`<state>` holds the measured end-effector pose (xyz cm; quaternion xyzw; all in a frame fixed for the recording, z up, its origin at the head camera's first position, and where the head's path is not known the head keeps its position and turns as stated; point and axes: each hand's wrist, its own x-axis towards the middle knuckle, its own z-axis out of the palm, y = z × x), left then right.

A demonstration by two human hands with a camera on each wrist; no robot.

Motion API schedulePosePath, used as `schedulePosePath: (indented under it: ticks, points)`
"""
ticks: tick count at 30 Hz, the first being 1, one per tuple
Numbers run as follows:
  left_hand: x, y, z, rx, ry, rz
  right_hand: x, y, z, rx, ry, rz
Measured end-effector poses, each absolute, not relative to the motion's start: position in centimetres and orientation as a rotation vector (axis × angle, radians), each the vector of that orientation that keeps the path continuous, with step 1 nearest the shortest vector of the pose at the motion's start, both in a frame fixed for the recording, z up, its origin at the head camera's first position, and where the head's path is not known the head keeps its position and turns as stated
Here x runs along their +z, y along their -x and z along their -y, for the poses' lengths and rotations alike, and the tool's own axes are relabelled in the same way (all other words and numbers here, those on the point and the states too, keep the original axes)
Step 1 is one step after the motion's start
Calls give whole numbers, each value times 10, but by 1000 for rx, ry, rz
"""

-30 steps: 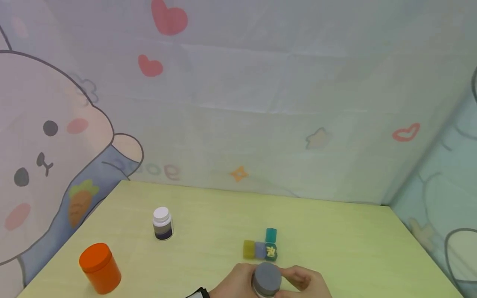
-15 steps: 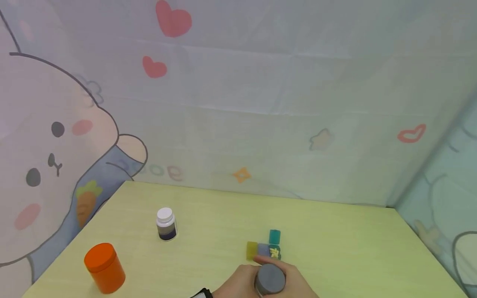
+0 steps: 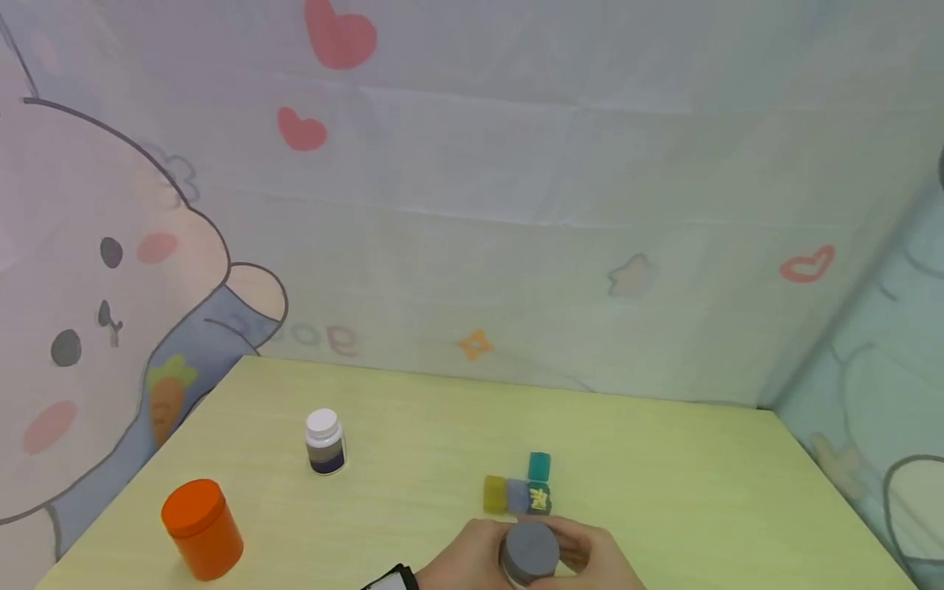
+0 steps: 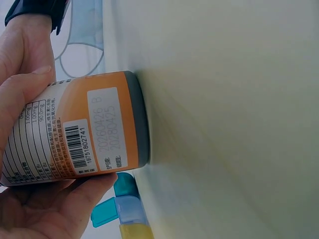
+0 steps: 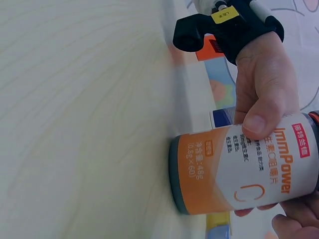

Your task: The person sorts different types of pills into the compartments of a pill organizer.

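A vitamin bottle [image 4: 99,134] with orange and white label and dark base stands upright at the head view's bottom edge. Its base is at or just above the table; I cannot tell which. The grey lid [image 3: 531,547] faces the head camera. My left hand [image 3: 474,555] grips the bottle's body from the left, and its thumb [image 5: 259,119] lies along the label in the right wrist view. From the right, my right hand [image 3: 596,557] holds the lid between thumb and curled index finger, with a small gap inside the palm. Its other fingers are partly hidden behind the bottle.
On the yellow-green table [image 3: 413,426], an orange jar [image 3: 202,528] and a white-capped bottle [image 3: 325,442] stand to the left. Several small coloured blocks [image 3: 516,496] lie just beyond my hands. A printed cloth [image 3: 472,205] hangs behind the table.
My right hand's fingers first closed round the far side of the lid, then eased back a little to the right. The bottle and my left hand stay nearly in place.
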<state>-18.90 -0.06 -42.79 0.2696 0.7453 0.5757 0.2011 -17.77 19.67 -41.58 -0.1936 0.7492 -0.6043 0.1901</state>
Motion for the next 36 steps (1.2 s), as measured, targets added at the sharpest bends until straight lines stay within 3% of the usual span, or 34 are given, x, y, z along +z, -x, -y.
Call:
schedulePosePath:
  ticks: [7,30,36]
  points:
    - [-426,188,-1,1633,-749,-2061,-415,170,-209,-1775,432,-2135]
    - [-429,192,-2,1615,-766,-2097,-419,179,-170,-1728,560,-2279]
    - [-432,190,-1,1617,-843,-2140,-415,162,-157,-1679,292,-2616]
